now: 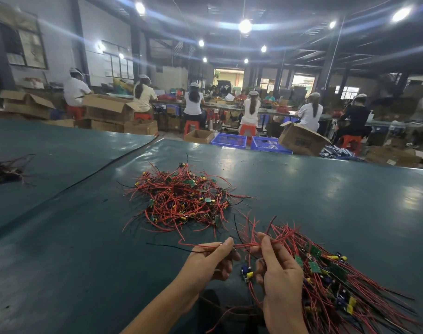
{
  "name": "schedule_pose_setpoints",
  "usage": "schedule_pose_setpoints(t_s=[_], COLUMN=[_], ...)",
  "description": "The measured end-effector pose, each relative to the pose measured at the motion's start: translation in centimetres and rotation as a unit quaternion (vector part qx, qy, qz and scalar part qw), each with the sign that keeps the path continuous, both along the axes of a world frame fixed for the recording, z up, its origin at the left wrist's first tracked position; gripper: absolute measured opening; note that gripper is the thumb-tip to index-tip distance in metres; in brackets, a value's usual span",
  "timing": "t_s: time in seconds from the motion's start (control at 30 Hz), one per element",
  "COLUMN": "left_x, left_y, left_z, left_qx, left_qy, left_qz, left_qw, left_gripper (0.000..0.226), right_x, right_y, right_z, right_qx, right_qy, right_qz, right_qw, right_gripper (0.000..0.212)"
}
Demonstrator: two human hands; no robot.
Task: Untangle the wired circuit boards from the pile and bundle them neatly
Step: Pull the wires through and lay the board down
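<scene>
On my head view, the left hand (210, 261) is raised just above the tabletop (73, 237), its fingers (226, 244) closed to a pinch on one red wire (244, 245). That wire runs across to the right hand (280, 280), whose fingers (266, 245) are curled round the wire ends of the bundle (333, 276). The bundle fans out to the right of that hand, its green boards and yellow parts lying on the tabletop. One small circuit board (246, 273) hangs between the two hands, below the pinched wire. A thin black wire (169, 245) trails left from the left hand. The pile (181, 198) of tangled red-wired boards lies further out, centre of the tabletop, apart from both hands. A smaller heap (3, 169) sits at the far left edge. Blue crates (229, 139) stand beyond the tabletop
</scene>
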State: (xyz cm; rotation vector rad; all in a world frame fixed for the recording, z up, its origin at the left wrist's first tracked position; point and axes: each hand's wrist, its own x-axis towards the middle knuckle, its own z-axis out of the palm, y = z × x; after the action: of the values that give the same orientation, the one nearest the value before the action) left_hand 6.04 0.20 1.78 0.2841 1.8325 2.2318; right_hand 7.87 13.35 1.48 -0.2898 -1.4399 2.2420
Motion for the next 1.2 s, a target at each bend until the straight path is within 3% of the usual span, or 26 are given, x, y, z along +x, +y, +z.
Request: schedule_pose_setpoints(t_s=[0.2, 0.57, 0.73, 0.93, 1.0, 1.07, 1.13, 1.2], left_x=[0.4, 0.3, -0.3, -1.4, -1.9, -2.5, -3.0, -3.5], left_y=[-0.1, -0.2, -0.1, -0.8, -1.2, -1.7, -2.4, -3.3], left_z=[0.7, 0.4, -0.2, -0.7, -0.9, -1.3, -1.7, -2.6], left_qx=[-0.020, -0.018, -0.027, 0.002, 0.041, 0.052, -0.033, -0.222], left_qy=[0.062, 0.060, 0.017, -0.052, -0.075, -0.069, -0.005, 0.110], left_qz=[-0.039, -0.032, 0.026, 0.102, 0.129, 0.158, 0.207, 0.245], left_qw=[0.997, 0.998, 0.999, 0.993, 0.988, 0.984, 0.978, 0.937], left_gripper=[0.036, 0.036, 0.049, 0.032, 0.020, 0.024, 0.041, 0.059], right_x=[-0.3, -0.1, -0.1, -0.5, -0.6, -0.6, -0.5, -0.3], right_y=[0.6, 0.6, 1.5, 2.7, 2.8, 2.8, 2.8, 2.5], right_z=[-0.4, -0.6, -0.4, -0.8, -1.0, -0.9, -0.8, -0.6], right_qx=[-0.022, 0.049, 0.033, -0.004, -0.012, -0.015, -0.004, 0.036], right_qy=[0.020, 0.035, 0.036, 0.009, 0.010, 0.018, 0.023, 0.028], right_qz=[-0.078, -0.117, -0.128, -0.166, -0.176, -0.197, -0.209, -0.207], right_qw=[0.996, 0.991, 0.991, 0.986, 0.984, 0.980, 0.978, 0.977], right_gripper=[0.015, 0.017, 0.017, 0.019, 0.025, 0.039, 0.057, 0.067])
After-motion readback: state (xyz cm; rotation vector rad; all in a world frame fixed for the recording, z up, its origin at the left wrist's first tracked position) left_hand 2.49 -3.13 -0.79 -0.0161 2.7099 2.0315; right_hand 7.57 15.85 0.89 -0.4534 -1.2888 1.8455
